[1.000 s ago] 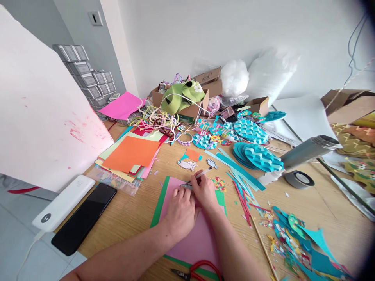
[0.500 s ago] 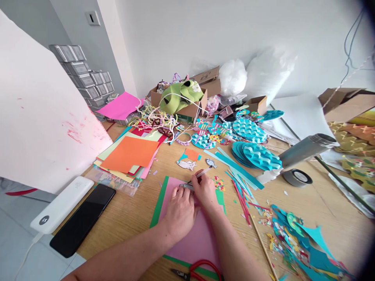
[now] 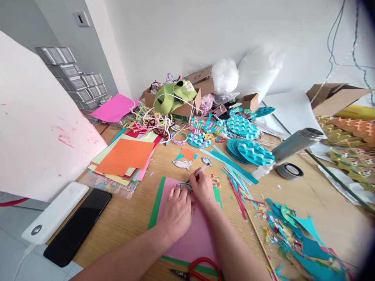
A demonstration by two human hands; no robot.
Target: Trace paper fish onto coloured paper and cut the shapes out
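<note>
My right hand (image 3: pixel 202 189) is closed around a slim pen (image 3: pixel 201 170), its upper end pointing away to the right. Under its tip, partly covered by my fingers, is a grey fish shape (image 3: pixel 185 186) with a dark outline. My left hand (image 3: pixel 177 212) lies with fingers stretched out, fingertips at the near side of this fish. Both hands rest on a pink sheet (image 3: pixel 187 246) over a green sheet (image 3: pixel 156 208). Beyond them are a small grey fish cutout (image 3: pixel 206 160) and a white fish cutout (image 3: pixel 182 164). Red-handled scissors (image 3: pixel 202 262) lie at the sheets' near edge.
Coloured paper (image 3: pixel 125 156), a black phone (image 3: pixel 77 226) and a white power bank (image 3: pixel 55 212) lie left. To the right are blue wavy discs (image 3: pixel 254 152), a metal bottle (image 3: pixel 297 144), its lid (image 3: pixel 289 171), a wooden stick (image 3: pixel 260 242) and paper scraps (image 3: pixel 307 242).
The view has shifted slightly, so most things appear a little further left. Both hands stay at the fish shape, and the pen stays in my right hand.
</note>
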